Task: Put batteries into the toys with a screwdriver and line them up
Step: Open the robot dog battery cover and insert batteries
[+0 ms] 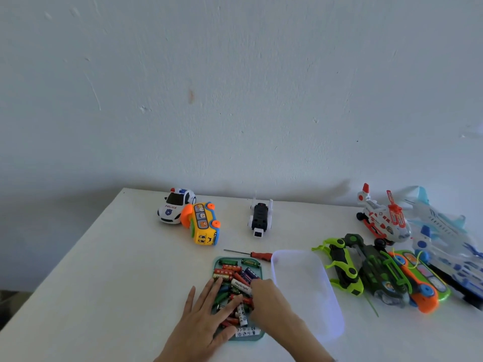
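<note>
A teal tray (217, 260) full of several loose batteries (235, 273) lies at the table's front middle. My left hand (206, 317) rests flat on the pile with straight, spread fingers. My right hand (269, 299) reaches in from the right, its fingers bent down among the batteries and the tips hidden. A red-handled screwdriver (258, 255) lies just behind the tray. Farther back are a police car (173, 209), a yellow bus (203, 224) tipped on its side against it, and a black-and-white toy (260, 218) lying underside up.
A clear plastic lid (305, 288) lies right of the tray. Crowded at the right are a green car (342, 267), a dark green toy (376, 270), an orange toy (418, 283), a red-and-white helicopter (381, 218) and a blue plane (441, 231). The wall is close behind.
</note>
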Tool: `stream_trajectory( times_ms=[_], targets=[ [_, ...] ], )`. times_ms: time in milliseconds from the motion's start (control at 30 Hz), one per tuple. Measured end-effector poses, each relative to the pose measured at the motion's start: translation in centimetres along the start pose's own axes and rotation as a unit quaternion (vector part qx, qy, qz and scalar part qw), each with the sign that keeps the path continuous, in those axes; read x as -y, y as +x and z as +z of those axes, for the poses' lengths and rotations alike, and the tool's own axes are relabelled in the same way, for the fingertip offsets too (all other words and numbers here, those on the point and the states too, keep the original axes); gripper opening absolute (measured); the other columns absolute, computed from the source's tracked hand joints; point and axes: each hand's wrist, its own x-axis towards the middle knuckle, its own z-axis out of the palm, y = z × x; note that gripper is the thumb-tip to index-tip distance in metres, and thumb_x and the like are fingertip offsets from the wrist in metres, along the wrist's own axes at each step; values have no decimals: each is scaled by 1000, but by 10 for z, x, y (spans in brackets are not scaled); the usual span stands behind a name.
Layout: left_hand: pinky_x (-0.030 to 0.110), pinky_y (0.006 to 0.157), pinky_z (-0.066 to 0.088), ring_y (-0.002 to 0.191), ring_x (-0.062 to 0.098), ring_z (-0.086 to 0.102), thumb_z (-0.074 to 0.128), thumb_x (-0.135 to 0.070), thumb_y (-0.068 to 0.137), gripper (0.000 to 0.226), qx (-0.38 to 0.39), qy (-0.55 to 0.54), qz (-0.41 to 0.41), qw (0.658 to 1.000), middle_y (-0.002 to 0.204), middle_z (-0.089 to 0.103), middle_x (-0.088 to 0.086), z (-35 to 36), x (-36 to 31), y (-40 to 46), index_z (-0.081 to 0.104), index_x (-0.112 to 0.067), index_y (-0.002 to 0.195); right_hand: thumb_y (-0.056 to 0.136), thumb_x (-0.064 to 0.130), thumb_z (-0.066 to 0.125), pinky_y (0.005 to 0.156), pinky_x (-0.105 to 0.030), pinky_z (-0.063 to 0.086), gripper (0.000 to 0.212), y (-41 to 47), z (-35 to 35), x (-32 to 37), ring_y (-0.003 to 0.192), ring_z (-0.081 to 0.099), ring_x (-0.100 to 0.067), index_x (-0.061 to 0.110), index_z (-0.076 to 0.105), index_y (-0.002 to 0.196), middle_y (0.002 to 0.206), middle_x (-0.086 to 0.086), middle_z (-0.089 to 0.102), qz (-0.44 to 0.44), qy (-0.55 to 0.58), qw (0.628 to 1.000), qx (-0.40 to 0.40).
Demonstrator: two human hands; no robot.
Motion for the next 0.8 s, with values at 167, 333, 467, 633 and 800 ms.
stream_trajectory(
  times_ms=[167,333,467,633,800],
  targets=[
    [40,112,7,143,22,14,24,-68,94,62,11,0,-11,1000,151,33,9,-5,-1,1,20,-42,150,83,9,63,66,-28,50,13,6,-10,-10,73,56,-17,12,55,92,83,2,56,27,87,991,-97],
    [40,112,5,149,23,2,23,-68,94,62,-7,0,-9,1000,160,16,11,-8,-1,2,17,-43,151,90,15,53,68,-29,49,8,27,-5,5,78,59,-17,13,61,88,90,-1,64,-1,86,981,-171],
    [37,111,8,147,23,5,23,-67,95,59,-1,12,-16,1000,151,33,10,-11,-2,-2,20,-45,150,91,15,51,73,-29,49,14,36,5,7,82,58,-17,11,63,86,93,-2,63,-18,76,983,-168],
    [37,111,8,149,23,-1,24,-68,95,60,0,5,-30,1000,152,31,11,-12,0,-3,21,-44,150,90,33,60,85,-24,42,26,19,3,-12,104,51,-14,20,65,113,109,6,53,-35,136,963,-230],
    [36,111,7,148,21,-2,26,-74,90,76,37,-2,-56,998,157,23,9,-11,1,0,22,-31,153,71,22,70,75,-33,34,8,-24,6,-61,85,55,-22,23,70,79,90,3,61,28,41,892,-449]
  ],
)
